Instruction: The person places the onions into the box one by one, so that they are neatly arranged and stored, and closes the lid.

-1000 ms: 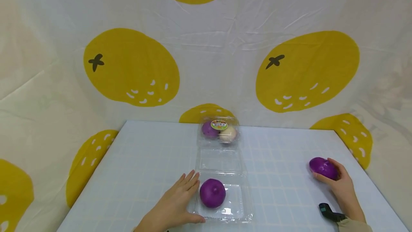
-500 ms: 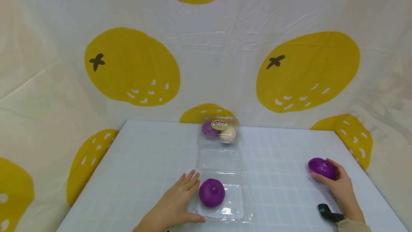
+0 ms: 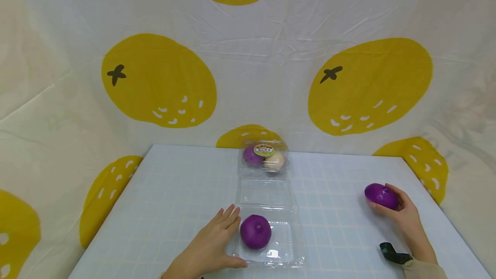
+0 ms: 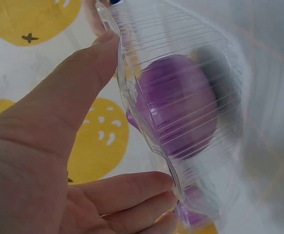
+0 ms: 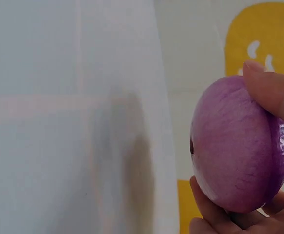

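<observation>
In the head view my right hand point(image 3: 404, 214) grips a glossy purple onion point(image 3: 381, 196) above the right side of the table. The right wrist view shows the thumb on one side of this onion point(image 5: 232, 146) and curled fingers on the other; its streaked skin has a small dark spot. My left hand point(image 3: 213, 240), fingers extended and thumb spread, touches the left rim of a clear plastic clamshell box point(image 3: 286, 244) with its lid folded back. Inside that box sits a second purple onion point(image 3: 255, 231) on the left, its nub up.
At the back stands a closed clear box point(image 3: 284, 144) with a label, holding a purple onion point(image 3: 252, 156) and a cream-coloured round one point(image 3: 274, 161). The open lid point(image 3: 264, 193) lies just in front of it. A fruit-print cloth point(image 3: 263, 76) hangs behind the table point(image 3: 186, 184).
My right hand has lifted slightly and moved a little left with the onion. The left hand and the boxes have stayed in place.
</observation>
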`<act>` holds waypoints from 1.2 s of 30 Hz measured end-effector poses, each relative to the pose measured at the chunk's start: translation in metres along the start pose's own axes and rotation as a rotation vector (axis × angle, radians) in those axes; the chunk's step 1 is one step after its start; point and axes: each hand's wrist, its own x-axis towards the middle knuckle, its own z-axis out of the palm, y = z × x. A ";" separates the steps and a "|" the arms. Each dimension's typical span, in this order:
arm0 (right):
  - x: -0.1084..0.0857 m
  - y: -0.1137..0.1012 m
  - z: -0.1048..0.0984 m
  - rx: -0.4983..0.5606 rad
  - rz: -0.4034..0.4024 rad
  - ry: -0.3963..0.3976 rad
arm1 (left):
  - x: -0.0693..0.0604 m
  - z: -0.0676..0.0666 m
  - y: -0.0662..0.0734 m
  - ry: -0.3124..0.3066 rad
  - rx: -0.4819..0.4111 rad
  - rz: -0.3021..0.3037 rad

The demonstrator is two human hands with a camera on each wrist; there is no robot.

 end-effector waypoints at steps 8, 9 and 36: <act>-0.007 -0.023 0.005 -0.007 -0.126 -0.011 | 0.000 0.002 -0.001 0.016 0.004 0.008; -0.007 -0.026 0.006 -0.008 -0.135 -0.013 | 0.000 0.002 -0.001 0.017 0.007 0.008; -0.053 -0.112 0.040 0.311 -0.428 -0.246 | -0.001 0.004 -0.002 0.025 0.008 0.016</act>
